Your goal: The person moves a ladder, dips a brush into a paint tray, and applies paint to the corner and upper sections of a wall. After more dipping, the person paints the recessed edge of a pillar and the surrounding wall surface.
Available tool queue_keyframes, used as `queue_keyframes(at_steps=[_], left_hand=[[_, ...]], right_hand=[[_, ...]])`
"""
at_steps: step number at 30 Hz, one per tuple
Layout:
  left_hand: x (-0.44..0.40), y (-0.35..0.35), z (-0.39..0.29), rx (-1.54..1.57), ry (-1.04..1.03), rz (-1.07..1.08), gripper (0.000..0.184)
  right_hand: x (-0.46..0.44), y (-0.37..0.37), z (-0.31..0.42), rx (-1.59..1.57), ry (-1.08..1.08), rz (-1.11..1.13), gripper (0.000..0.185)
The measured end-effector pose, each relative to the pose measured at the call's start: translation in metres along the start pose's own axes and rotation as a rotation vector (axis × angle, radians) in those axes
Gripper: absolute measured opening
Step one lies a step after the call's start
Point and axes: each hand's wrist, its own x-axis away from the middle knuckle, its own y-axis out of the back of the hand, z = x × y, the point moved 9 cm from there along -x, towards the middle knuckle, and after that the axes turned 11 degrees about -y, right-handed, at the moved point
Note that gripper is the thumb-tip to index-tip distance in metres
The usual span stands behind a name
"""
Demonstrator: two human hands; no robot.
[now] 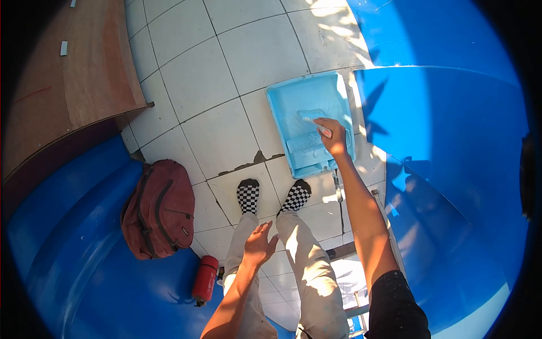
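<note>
My right hand [334,135] is closed around the pale handle of a paintbrush [324,131]. The brush's head points left, over the light blue paint tray [272,107] on the floor, and looks coated in light blue. Whether its bristles touch the tray bottom I cannot tell. A paint-covered roller [305,144] lies across the near part of the tray, below the brush. My left hand [259,246] hangs in front of my legs with its fingers stretched out, holding nothing.
My feet in checkered socks [248,196] stand on white tiles [223,135] just short of the tray. A maroon backpack [161,212] and a red fire extinguisher [205,279] are to the left. Blue walls [451,130] rise at right; a wooden panel [101,62] stands upper left.
</note>
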Motion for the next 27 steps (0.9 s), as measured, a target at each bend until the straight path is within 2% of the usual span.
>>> queue_keyframes(at_steps=[2, 3, 4, 6, 7, 9, 13, 19, 20, 22, 24, 25, 27], left_hand=[[0.002, 0.001, -0.004, 0.017, -0.003, 0.001, 0.060], [0.002, 0.001, -0.006, 0.033, -0.004, 0.005, 0.060], [0.003, 0.001, -0.007, 0.031, -0.011, 0.004, 0.060], [0.005, 0.003, -0.013, 0.015, -0.055, -0.013, 0.059], [0.007, 0.007, -0.017, 0.006, -0.066, -0.012, 0.059], [0.010, 0.017, -0.030, 0.073, -0.126, -0.045, 0.058], [0.021, 0.033, -0.050, 0.003, -0.169, -0.003, 0.055], [0.048, 0.062, -0.070, -0.100, -0.161, 0.074, 0.055], [0.055, 0.064, -0.071, -0.142, -0.116, 0.139, 0.056], [0.067, 0.074, -0.076, -0.216, -0.100, 0.199, 0.057], [0.083, 0.081, -0.077, -0.301, -0.182, 0.225, 0.059], [0.090, 0.085, -0.080, -0.301, -0.253, 0.226, 0.060], [0.106, 0.097, -0.089, -0.299, -0.302, 0.232, 0.060]], right_hand=[[0.012, 0.002, -0.041, -0.405, -0.612, 0.065, 0.036], [0.017, 0.010, -0.041, -0.648, -0.621, -0.013, 0.029], [0.023, 0.016, -0.039, -0.648, -0.617, -0.020, 0.029], [0.054, 0.021, -0.051, -1.254, -0.897, -0.203, 0.033], [0.066, 0.025, -0.049, -1.395, -0.921, -0.230, 0.038], [0.090, 0.039, -0.038, -1.508, -0.935, -0.269, 0.038], [0.137, 0.060, -0.007, -1.812, -0.957, -0.350, 0.037], [0.195, 0.093, 0.043, -2.055, -0.839, -0.457, 0.037], [0.202, 0.102, 0.057, -2.128, -0.794, -0.486, 0.037], [0.214, 0.129, 0.083, -2.025, -0.818, -0.544, 0.032], [0.224, 0.158, 0.116, -2.070, -0.707, -0.557, 0.031], [0.226, 0.166, 0.132, -2.223, -0.578, -0.508, 0.031], [0.242, 0.203, 0.167, -2.231, -0.564, -0.587, 0.030]])
